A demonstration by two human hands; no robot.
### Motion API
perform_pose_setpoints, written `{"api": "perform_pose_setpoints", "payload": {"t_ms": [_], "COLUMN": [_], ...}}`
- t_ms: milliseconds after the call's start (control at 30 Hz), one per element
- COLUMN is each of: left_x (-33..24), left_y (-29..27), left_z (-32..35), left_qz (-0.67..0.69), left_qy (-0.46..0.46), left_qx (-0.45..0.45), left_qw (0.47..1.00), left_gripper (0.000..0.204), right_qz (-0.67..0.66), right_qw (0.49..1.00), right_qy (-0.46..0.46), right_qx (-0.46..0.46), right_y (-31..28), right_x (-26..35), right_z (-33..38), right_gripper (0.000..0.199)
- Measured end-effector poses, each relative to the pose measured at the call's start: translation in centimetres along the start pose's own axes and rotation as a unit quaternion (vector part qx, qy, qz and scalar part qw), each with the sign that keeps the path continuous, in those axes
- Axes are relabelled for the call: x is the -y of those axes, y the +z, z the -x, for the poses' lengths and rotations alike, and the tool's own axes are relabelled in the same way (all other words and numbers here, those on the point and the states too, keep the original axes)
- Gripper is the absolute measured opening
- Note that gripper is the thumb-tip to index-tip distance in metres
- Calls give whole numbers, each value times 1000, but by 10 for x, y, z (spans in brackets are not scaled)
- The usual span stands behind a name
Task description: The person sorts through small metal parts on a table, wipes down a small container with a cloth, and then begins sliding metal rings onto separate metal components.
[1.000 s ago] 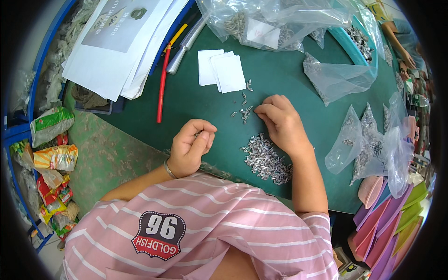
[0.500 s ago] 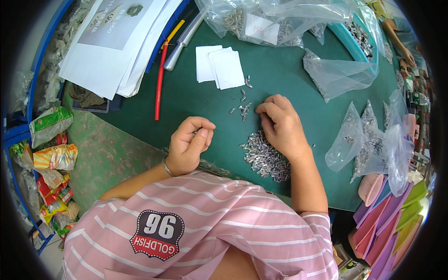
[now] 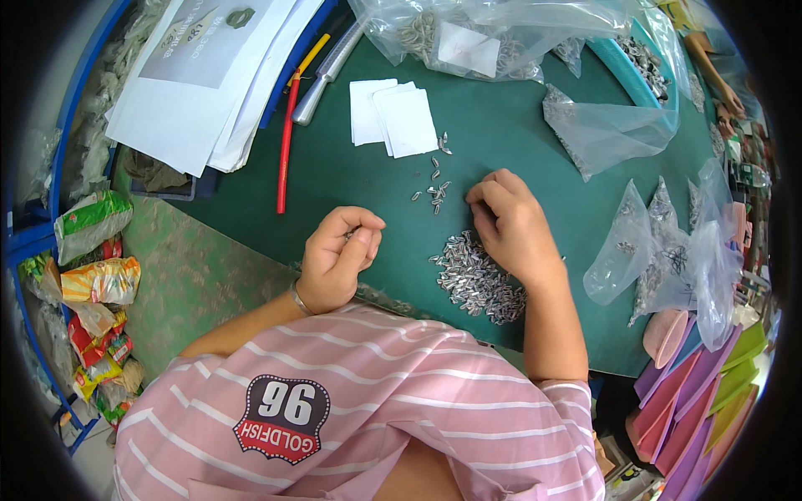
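Observation:
On the green tabletop lies a pile of small silvery metal pieces [image 3: 478,282], with a loose scatter of the same pieces [image 3: 439,194] beyond it. My left hand [image 3: 341,257] is curled closed left of the pile, and a few small metal pieces show between its thumb and fingers. Over the right edge of the pile, my right hand [image 3: 511,224] is bent with its fingers drawn in, its fingertips pointing at the scattered pieces. What those fingertips hold, if anything, is hidden. White paper cards [image 3: 404,121] lie overlapped just past the scatter.
Clear plastic bags of metal parts [image 3: 468,42] cover the far side; more bags [image 3: 660,242] lie right, near a turquoise tray [image 3: 625,63]. A red pen [image 3: 286,154], a metal rod [image 3: 322,88] and stacked papers [image 3: 167,108] are at left. Colourful bins [image 3: 685,392] stand lower right.
My right hand has shifted slightly right, away from the scattered pieces. My left hand stays where it was, still curled.

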State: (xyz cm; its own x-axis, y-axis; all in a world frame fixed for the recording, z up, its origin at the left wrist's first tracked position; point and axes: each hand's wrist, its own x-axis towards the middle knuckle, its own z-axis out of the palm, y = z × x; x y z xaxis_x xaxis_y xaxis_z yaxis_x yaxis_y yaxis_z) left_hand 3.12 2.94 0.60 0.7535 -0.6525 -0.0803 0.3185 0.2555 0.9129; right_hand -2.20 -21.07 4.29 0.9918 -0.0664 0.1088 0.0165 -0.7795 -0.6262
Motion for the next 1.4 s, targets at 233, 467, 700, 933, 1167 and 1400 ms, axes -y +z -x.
{"api": "perform_pose_setpoints", "payload": {"t_ms": [233, 467, 700, 933, 1167, 1400], "left_x": [1, 0, 1, 0, 1, 1], "left_y": [-1, 1, 0, 1, 0, 0], "left_z": [1, -1, 1, 0, 1, 0], "left_qz": [-10, -7, -10, -17, -13, -14], "left_qy": [6, 10, 16, 10, 9, 14], "left_qx": [3, 5, 3, 0, 3, 8], "left_qw": [1000, 1000, 1000, 1000, 1000, 1000], "left_gripper": [16, 16, 16, 16, 15, 15], "right_qz": [-10, 4, -58, -10, -104, -192], "right_qw": [997, 996, 998, 998, 994, 981], "right_qy": [-74, -83, -26, -56, -27, 3], "right_qx": [31, 38, -1, 18, 12, 23], "right_y": [3, 7, -6, 3, 3, 2], "right_x": [12, 7, -3, 5, 1, 2], "right_z": [-7, -5, -1, -1, 1, 5], "right_gripper": [14, 13, 11, 10, 11, 10]}}
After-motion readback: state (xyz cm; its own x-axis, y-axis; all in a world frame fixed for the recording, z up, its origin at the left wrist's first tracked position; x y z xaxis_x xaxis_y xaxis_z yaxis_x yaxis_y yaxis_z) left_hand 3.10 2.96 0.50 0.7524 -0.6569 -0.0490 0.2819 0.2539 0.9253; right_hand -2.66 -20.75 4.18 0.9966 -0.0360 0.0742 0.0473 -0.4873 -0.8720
